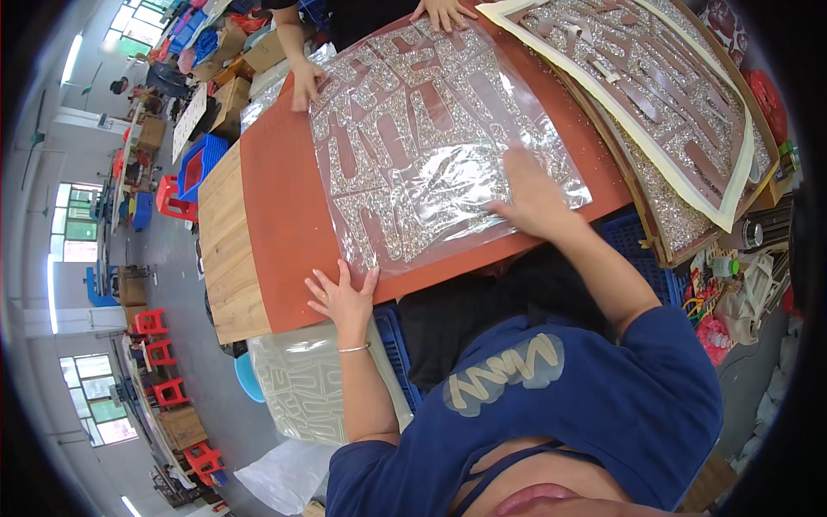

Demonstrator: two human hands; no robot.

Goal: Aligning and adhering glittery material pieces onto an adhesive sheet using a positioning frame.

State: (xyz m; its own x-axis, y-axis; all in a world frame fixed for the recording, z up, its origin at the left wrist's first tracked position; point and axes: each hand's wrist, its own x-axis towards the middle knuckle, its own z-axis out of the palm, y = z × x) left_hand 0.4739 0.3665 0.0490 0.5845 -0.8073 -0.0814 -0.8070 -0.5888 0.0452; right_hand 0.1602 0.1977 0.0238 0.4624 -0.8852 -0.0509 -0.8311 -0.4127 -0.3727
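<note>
A clear plastic sheet (431, 103) carrying sparkling stone-covered shapes lies on a reddish-brown mat (289, 207). My right hand (536, 196) rests on the right part of the sheet, fingers stretched, thumb apart. At the sheet's near left corner, my left hand (343, 300) has its fingers spread, fingertips touching the edge, holding nothing. Across the table a co-worker's one hand (306, 82) is at the far left edge of the sheet; that person's other hand (443, 12) lies on the far edge. Glare hides some of the pattern near my right hand.
To the right, a stack of glittery sheets with a cream-bordered panel (732, 194) overlaps the mat. Bare wooden tabletop (226, 250) shows at left. Below it hangs a pale patterned plastic sheet (297, 388). Blue crates (392, 345) stand under the table; red stools (159, 351) line the floor.
</note>
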